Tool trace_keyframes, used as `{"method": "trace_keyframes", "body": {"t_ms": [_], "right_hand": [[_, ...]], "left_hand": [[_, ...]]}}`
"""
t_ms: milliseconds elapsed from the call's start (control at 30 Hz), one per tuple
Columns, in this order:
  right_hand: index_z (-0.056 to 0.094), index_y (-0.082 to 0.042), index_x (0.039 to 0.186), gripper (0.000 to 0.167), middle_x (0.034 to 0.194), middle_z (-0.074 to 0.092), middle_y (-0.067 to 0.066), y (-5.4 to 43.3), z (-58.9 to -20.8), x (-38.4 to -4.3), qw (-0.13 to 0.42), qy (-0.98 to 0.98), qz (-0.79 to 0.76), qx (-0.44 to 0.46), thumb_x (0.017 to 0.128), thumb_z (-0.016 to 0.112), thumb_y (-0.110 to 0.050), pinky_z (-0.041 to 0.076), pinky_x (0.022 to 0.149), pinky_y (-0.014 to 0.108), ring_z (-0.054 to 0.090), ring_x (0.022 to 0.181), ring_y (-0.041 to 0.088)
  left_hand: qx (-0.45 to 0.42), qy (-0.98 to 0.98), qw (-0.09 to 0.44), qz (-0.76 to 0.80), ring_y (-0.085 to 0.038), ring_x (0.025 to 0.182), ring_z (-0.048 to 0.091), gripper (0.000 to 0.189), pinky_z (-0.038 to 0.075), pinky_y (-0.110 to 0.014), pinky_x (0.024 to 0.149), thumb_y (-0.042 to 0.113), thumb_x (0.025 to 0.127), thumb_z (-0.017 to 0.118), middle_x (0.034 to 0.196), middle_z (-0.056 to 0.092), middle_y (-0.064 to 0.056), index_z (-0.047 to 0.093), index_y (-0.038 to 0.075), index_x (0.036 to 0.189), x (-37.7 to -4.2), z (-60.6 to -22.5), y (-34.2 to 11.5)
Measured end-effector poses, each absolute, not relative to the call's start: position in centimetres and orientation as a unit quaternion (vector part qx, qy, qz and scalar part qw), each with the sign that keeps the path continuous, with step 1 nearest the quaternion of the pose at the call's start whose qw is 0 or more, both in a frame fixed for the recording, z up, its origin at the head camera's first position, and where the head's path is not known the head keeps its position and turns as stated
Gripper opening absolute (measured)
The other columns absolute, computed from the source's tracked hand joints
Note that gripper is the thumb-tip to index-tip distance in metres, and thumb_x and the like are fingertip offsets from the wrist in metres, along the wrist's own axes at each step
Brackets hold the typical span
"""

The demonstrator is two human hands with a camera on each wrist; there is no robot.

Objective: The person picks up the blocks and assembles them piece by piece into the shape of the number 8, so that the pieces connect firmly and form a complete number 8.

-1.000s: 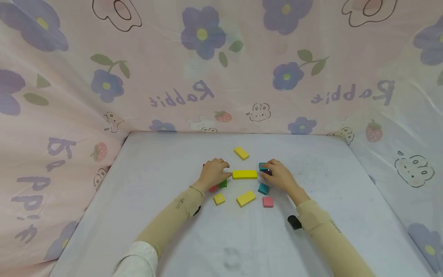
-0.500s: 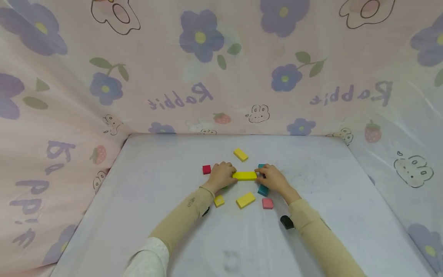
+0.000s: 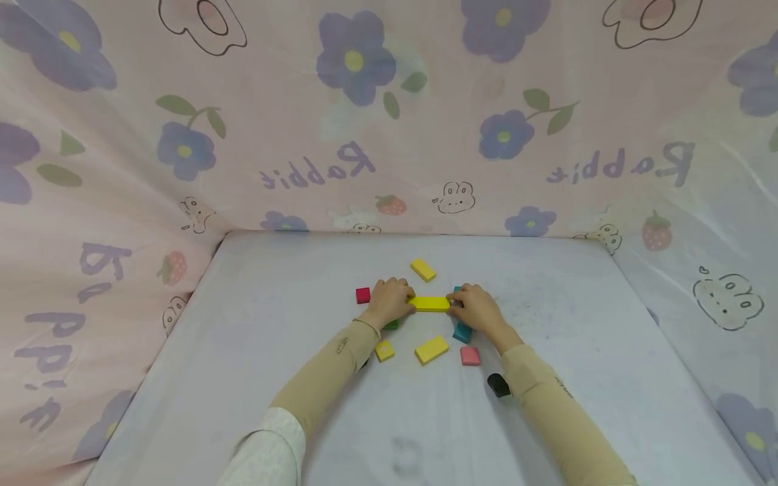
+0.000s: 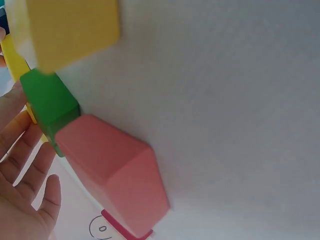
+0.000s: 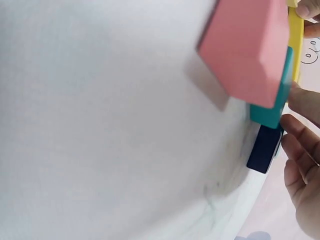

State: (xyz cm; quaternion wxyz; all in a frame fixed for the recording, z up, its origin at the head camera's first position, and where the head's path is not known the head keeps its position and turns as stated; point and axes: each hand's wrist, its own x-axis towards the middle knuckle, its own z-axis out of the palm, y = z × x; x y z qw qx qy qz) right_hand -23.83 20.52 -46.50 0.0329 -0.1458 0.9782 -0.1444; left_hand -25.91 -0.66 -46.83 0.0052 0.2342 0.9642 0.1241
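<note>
A long yellow block [image 3: 431,304] lies crosswise between the two hands. At its left end, the left hand [image 3: 389,301] pinches it between thumb and fingers, while the right hand [image 3: 479,309] does the same at the other end. Beside the left hand are a green block [image 4: 50,97], a pink block [image 4: 112,170] and a red block [image 3: 362,295]. Near the right hand stand a teal block [image 3: 462,332] and a dark navy block [image 5: 265,149]. Another teal block [image 3: 458,289] is partly hidden behind the right hand's fingers.
On the white tabletop [image 3: 243,351], one yellow block [image 3: 423,270] lies behind the hands. A second yellow block [image 3: 431,349], a small yellow block [image 3: 385,350] and a pink block [image 3: 470,356] lie in front. A patterned curtain [image 3: 413,135] surrounds the table.
The left hand has moved right and the right hand slightly left, both taking hold of the long yellow block's ends. The red block on the left has come into fuller view.
</note>
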Motion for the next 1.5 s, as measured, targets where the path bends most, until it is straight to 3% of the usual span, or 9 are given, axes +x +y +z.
{"method": "trace_keyframes", "body": {"t_ms": [267,600,867,1200,1500], "right_hand": [[0.064,-0.008,0.116,0.036,0.092,0.058,0.009,21.1,-46.5,-23.2,0.025,0.971,-0.181,-0.152,0.086,0.066,-0.027,0.038,0.068,0.031,0.047,0.08,0.021],[0.067,-0.009,0.096,0.034,0.092,0.061,0.004,23.6,-45.9,-21.3,0.083,0.959,-0.218,-0.162,0.079,0.072,-0.038,0.044,0.076,0.033,0.051,0.084,0.018],[0.068,-0.011,0.091,0.028,0.089,0.062,0.002,24.3,-46.6,-20.7,0.084,0.961,-0.197,-0.178,0.077,0.074,-0.035,0.043,0.072,0.032,0.05,0.08,0.016],[0.07,-0.008,0.102,0.026,0.099,0.062,0.008,23.4,-46.1,-20.8,0.057,0.965,-0.178,-0.183,0.082,0.07,-0.025,0.046,0.08,0.04,0.052,0.089,0.022],[0.07,-0.008,0.106,0.027,0.096,0.062,0.007,23.2,-46.2,-21.5,0.034,0.973,-0.137,-0.184,0.083,0.069,-0.023,0.045,0.076,0.036,0.051,0.084,0.02]], "left_hand": [[0.237,0.964,0.01,0.122,-0.016,0.089,0.058,0.032,0.041,-0.032,0.078,0.034,0.08,0.072,0.101,0.067,0.003,0.071,0.019,0.108,-26.0,-46.8,-0.6],[0.224,0.965,0.027,0.135,-0.016,0.092,0.059,0.031,0.042,-0.032,0.081,0.033,0.082,0.07,0.105,0.066,0.002,0.07,0.018,0.109,-26.0,-46.7,-0.6],[0.219,0.961,0.044,0.162,-0.015,0.088,0.059,0.029,0.04,-0.03,0.076,0.028,0.08,0.072,0.101,0.067,0.001,0.072,0.015,0.106,-26.0,-46.3,-0.6],[0.211,0.963,0.042,0.165,-0.015,0.092,0.06,0.031,0.041,-0.031,0.079,0.03,0.081,0.072,0.103,0.066,0.002,0.071,0.015,0.108,-25.9,-46.7,-0.5],[0.212,0.963,0.046,0.161,-0.015,0.093,0.061,0.032,0.042,-0.033,0.081,0.031,0.081,0.071,0.105,0.066,0.002,0.07,0.017,0.11,-26.0,-46.8,-0.5]]}}
